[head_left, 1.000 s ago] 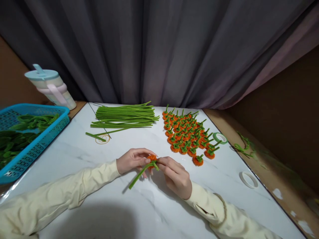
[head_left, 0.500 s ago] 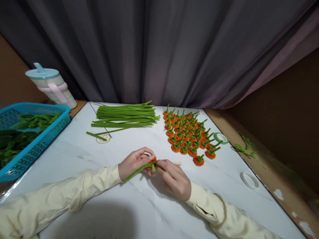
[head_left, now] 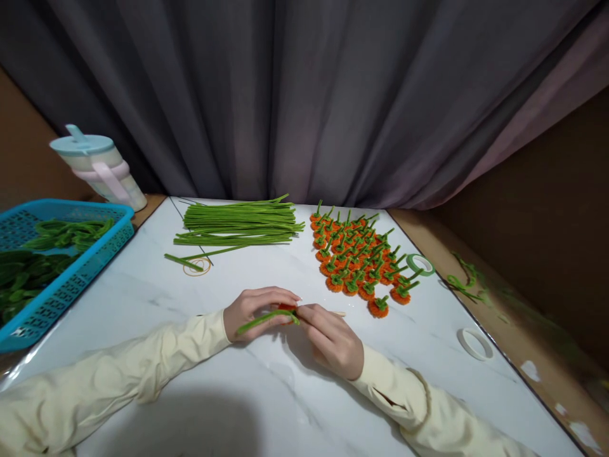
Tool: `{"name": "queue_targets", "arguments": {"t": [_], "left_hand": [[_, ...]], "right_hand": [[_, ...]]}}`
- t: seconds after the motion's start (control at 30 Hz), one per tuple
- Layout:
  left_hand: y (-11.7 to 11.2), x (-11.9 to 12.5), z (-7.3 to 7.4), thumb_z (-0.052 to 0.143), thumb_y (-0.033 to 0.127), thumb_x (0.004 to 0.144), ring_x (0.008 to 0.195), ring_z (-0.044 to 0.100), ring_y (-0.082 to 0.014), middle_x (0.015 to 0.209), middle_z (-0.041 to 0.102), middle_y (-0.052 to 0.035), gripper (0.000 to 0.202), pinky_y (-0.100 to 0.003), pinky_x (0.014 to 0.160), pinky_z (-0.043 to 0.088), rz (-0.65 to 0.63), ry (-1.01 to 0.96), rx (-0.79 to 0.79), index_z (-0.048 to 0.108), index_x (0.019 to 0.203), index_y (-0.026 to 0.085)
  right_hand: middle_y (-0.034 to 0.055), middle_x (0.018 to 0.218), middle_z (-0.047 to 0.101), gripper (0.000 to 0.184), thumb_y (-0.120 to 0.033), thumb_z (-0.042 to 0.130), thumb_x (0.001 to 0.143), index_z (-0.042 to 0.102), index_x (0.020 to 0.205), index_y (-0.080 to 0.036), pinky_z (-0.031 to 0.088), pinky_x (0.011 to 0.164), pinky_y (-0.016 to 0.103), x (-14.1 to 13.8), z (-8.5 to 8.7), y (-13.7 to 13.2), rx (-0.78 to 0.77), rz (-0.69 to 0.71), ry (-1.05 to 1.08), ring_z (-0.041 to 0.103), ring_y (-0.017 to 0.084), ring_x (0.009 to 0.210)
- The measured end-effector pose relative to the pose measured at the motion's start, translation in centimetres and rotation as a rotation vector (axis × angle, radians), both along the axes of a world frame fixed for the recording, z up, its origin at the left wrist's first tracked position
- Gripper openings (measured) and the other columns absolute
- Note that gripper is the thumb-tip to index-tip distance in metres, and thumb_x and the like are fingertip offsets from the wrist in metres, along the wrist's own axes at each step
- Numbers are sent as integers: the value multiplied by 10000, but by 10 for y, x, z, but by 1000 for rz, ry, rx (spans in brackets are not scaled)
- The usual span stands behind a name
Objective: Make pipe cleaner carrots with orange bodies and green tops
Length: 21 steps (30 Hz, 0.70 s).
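My left hand [head_left: 261, 311] is closed around a small orange fuzzy ball [head_left: 287, 307], mostly hidden by the fingers. From the ball a green pipe cleaner [head_left: 261, 320] runs left across the front of that hand, its right end bent at the ball. My right hand [head_left: 333, 336] pinches at the ball's right side, where the green pipe cleaner meets it. A thin pale stick [head_left: 339, 313] shows its end behind the right hand's knuckles; whether the hand grips it is hidden. Both hands are just above the white marbled table [head_left: 228, 393].
Green pipe cleaners [head_left: 238, 219] lie in a bundle at the back. Orange fuzzy balls with green stems [head_left: 354, 254] stand grouped at right, near green tape [head_left: 420, 264] and a white roll [head_left: 476, 344]. At left are a blue basket [head_left: 102, 244] of green leaf shapes and a tumbler [head_left: 104, 168].
My left hand's fingers have straightened and come down over the orange ball, which has turned and shows less. The pipe cleaner lies flatter. My right hand has barely moved.
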State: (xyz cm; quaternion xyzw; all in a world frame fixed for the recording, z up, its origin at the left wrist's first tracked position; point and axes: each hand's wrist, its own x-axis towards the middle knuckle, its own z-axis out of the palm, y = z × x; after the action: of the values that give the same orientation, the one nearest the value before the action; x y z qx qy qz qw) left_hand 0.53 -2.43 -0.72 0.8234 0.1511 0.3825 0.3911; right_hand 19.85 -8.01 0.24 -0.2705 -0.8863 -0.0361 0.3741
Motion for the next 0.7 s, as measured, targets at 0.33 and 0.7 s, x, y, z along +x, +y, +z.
{"name": "queue_targets", "arguments": {"t": [0.33,0.7], "left_hand": [[-3,9,6,533,281,825,660,590,-136,709,641,-55,209,-234,621,489,160,98,-376,625,730,118],[-7,0,-5,439,41,837,828,585,-162,880,622,-104,211,-279,718,491,113,-52,220,560,974,147]], "right_hand": [[182,967,616,230,-40,328,864,541,892,-120,508,616,328,-1,-2,-1,32,67,-63,581,220,864],[-25,613,484,202,-349,520,814,474,765,-159,428,452,207,-13,15,2,-1285,-69,546,480,81,476]]}}
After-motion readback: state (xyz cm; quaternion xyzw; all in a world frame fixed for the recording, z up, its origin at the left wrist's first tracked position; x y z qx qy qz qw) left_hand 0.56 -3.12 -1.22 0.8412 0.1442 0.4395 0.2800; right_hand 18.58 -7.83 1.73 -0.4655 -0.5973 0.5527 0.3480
